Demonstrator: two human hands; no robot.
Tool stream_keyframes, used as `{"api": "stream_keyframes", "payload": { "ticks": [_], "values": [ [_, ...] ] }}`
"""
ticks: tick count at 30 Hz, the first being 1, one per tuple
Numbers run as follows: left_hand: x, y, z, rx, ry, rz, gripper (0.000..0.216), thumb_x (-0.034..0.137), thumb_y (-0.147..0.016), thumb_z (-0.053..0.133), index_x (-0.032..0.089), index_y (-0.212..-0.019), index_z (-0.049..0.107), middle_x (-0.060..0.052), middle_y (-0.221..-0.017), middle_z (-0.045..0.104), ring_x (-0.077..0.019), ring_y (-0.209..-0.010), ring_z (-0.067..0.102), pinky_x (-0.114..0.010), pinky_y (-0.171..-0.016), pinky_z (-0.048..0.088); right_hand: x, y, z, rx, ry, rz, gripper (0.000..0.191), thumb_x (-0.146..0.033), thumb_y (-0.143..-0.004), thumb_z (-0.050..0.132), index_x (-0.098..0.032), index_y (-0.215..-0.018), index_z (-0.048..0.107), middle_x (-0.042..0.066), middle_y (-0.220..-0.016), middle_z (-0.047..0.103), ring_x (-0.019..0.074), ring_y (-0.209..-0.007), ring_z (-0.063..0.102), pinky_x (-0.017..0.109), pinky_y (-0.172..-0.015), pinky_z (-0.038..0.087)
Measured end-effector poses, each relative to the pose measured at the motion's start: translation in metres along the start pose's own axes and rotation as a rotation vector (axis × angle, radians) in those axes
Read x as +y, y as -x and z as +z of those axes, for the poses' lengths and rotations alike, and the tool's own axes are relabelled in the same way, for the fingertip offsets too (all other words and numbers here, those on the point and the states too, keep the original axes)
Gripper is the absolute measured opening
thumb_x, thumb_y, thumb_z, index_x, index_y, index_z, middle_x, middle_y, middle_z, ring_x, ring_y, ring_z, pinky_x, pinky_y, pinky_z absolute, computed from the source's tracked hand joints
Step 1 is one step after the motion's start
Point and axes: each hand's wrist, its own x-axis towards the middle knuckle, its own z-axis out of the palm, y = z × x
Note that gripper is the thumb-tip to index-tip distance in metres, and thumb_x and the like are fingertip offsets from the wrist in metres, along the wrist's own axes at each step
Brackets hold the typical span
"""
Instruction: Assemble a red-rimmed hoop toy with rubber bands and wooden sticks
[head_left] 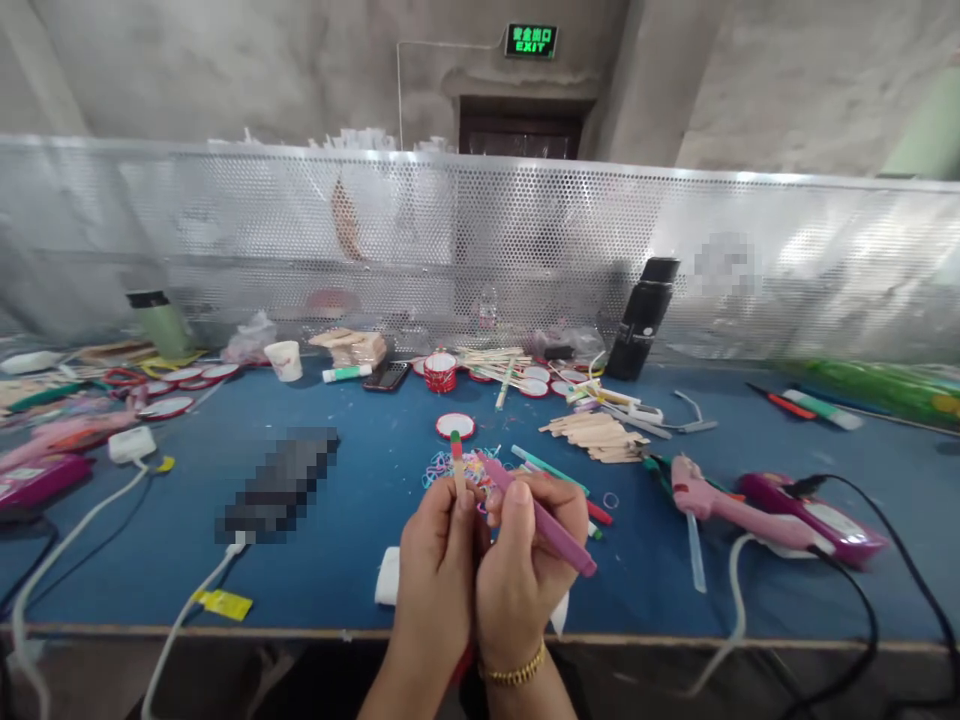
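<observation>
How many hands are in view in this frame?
2. The left hand is at lower center, holding a color-tipped stick; the right hand is just right of it, holding a pinkish-purple marker. No other hand shows.

- The left hand is closed in a pinch, its thumb upright and pressed in beside the bent index finger.
- The right hand is also closed in a grip; its thumb points up, with the bent fingers curling around behind and to the right of it.
- The two hands are side by side, the left thumb just beside the curled right fingertips.
- The backs of both hands slope down from the knuckles toward the wrists.
- The left wrist lies below its fingers and slightly to their left; the right wrist lies below its own.
- Both forearms, bare where they show, rise toward the fingers from below.
</observation>
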Motion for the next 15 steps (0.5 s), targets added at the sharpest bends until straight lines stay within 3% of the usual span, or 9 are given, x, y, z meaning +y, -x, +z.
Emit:
{"api": "stream_keyframes", "payload": {
  "ticks": [3,9,15],
  "values": [
    [0.004,-0.001,0.002,0.012,0.069,-0.027,0.038,0.056,-0.089,0.059,0.02,-0.079,0.059,-0.001,-0.073,0.058,-0.0142,-0.067,0.05,-0.023,-0.059,0.044,0.003,0.002,0.0,-0.008,-0.038,0.056,0.013,-0.033,-0.096,0.057,-0.022,-0.09,0.057,-0.003,-0.073,0.058,0.012,-0.063,0.06,0.027,-0.063,0.055],
    [0.021,-0.003,0.01,0.032,0.059,0.019,0.037,0.057,-0.089,0.055,0.021,-0.086,0.06,-0.003,-0.079,0.064,-0.0167,-0.071,0.058,-0.026,-0.064,0.049,-0.004,0.002,-0.007,-0.074,-0.008,0.066,0.017,-0.034,-0.095,0.059,-0.022,-0.105,0.065,0.005,-0.098,0.068,0.0174,-0.083,0.07,0.033,-0.073,0.059],
    [0.018,0.004,0.008,0.008,-0.04,0.054,0.03,0.051,-0.091,0.057,0.022,-0.092,0.063,-0.004,-0.087,0.068,-0.0179,-0.076,0.061,-0.028,-0.071,0.051,-0.009,-0.004,-0.012,-0.052,0.033,-0.01,0.01,-0.031,-0.094,0.06,-0.021,-0.098,0.061,0.002,-0.089,0.063,0.0157,-0.078,0.066,0.032,-0.072,0.058]
  ]
}}
